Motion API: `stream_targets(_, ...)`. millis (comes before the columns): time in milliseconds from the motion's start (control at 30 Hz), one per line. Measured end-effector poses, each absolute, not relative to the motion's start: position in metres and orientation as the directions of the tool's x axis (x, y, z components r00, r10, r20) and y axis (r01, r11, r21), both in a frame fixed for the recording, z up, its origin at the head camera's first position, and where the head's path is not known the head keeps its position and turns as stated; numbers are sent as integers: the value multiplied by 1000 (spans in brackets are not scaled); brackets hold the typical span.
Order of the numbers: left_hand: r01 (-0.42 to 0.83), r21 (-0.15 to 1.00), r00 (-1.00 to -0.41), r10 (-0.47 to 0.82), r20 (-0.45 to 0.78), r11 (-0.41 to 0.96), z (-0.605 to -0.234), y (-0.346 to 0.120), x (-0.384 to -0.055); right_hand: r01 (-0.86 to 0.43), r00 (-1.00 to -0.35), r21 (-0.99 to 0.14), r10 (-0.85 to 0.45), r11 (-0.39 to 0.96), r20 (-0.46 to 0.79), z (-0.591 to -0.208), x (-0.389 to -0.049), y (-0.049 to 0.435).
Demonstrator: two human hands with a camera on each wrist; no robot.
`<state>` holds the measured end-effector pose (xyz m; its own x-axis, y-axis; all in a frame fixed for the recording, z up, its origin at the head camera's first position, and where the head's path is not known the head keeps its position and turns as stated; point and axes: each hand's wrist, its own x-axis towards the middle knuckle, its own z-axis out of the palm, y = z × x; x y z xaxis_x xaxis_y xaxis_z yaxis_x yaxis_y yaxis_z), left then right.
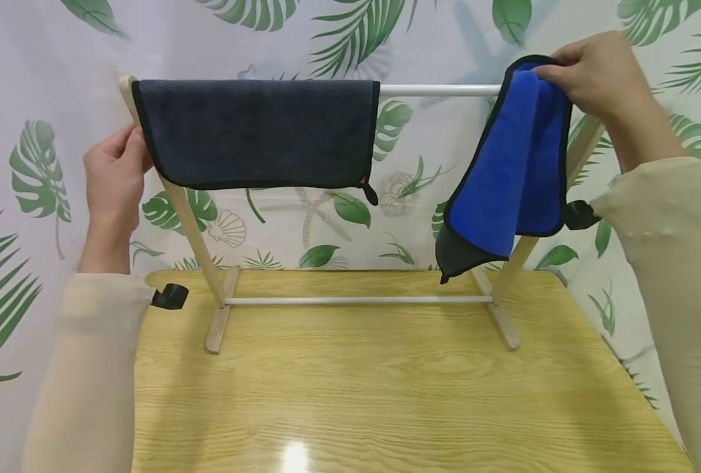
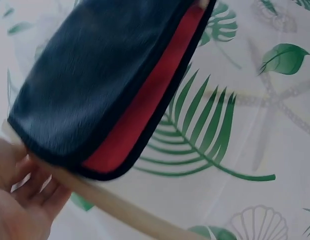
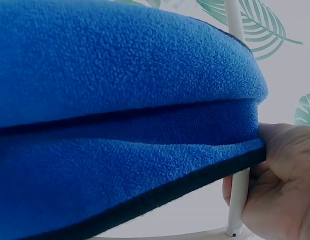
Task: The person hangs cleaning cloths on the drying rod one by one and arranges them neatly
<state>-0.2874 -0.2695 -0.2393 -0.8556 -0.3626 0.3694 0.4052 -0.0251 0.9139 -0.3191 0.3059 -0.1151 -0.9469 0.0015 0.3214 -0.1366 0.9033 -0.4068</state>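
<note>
My left hand (image 1: pixel 115 172) grips the left wooden post of the drying rack (image 1: pixel 192 230), beside the edge of a dark grey towel (image 1: pixel 255 135). That towel hangs folded over the white top rod (image 1: pixel 439 90), black trim and a small loop at its lower right corner. In the left wrist view, a red inner side (image 2: pixel 140 110) shows between its layers. On the right, my right hand (image 1: pixel 601 75) pinches the top edge of a blue towel (image 1: pixel 498 171) with black trim, at the rod's right end. The blue towel drapes down unevenly, one grey-backed corner lowest.
The rack's feet (image 1: pixel 217 328) stand on a wood-grain table (image 1: pixel 350 394), joined by a low white bar (image 1: pixel 356 300). A leaf-patterned curtain (image 1: pixel 397 197) hangs close behind the rack. Black straps (image 1: pixel 171 296) stick out from the sleeves.
</note>
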Motion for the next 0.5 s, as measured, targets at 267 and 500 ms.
stream_targets(267, 502, 838, -560, -658, 504, 215, -237, -241, -269, -131, -944, -418, 15, 899, 329, -117, -319, 304)
stream_targets(500, 617, 743, -511, -585, 629, 260, -232, -195, -243, -128, -943, -409, 16, 903, 331, -118, -322, 308)
